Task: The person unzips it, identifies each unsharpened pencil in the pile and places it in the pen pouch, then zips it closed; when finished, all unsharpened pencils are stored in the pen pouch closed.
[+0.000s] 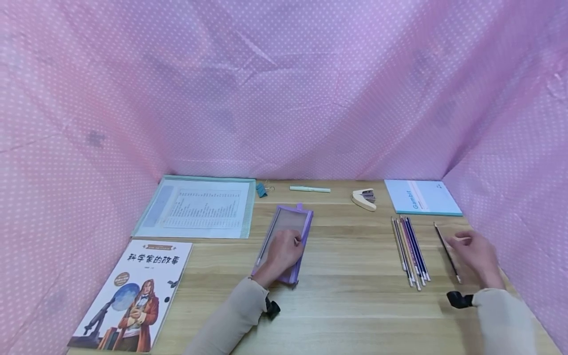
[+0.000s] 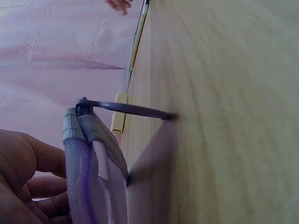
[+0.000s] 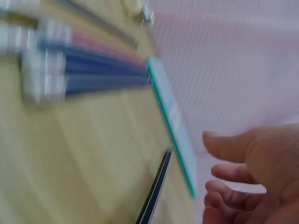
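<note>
My left hand [image 1: 284, 249] grips a purple-edged mesh zipper pouch [image 1: 306, 222]. In the left wrist view, curled fingers [image 2: 44, 186] lie against the pouch [image 2: 88, 168], whose zipper pull juts out over the wood. At the right, my right hand [image 1: 477, 251] hovers beside a single dark pencil [image 1: 445, 251], its fingers loosely bent and holding nothing. The right wrist view has that pencil [image 3: 156, 186] apart from the thumb and fingers [image 3: 229, 147]. Left of it lies a bunch of several pencils [image 1: 410, 251], their white eraser ends toward me.
Along the back are a blue binder clip [image 1: 262, 190], a pale green pen [image 1: 309, 189], a cream stapler-like tool [image 1: 364, 199] and a light blue notebook [image 1: 421, 197]. A clear document folder [image 1: 199, 207] and an illustrated book [image 1: 133, 296] lie left. Pink dotted cloth [image 1: 284, 98] encloses the table.
</note>
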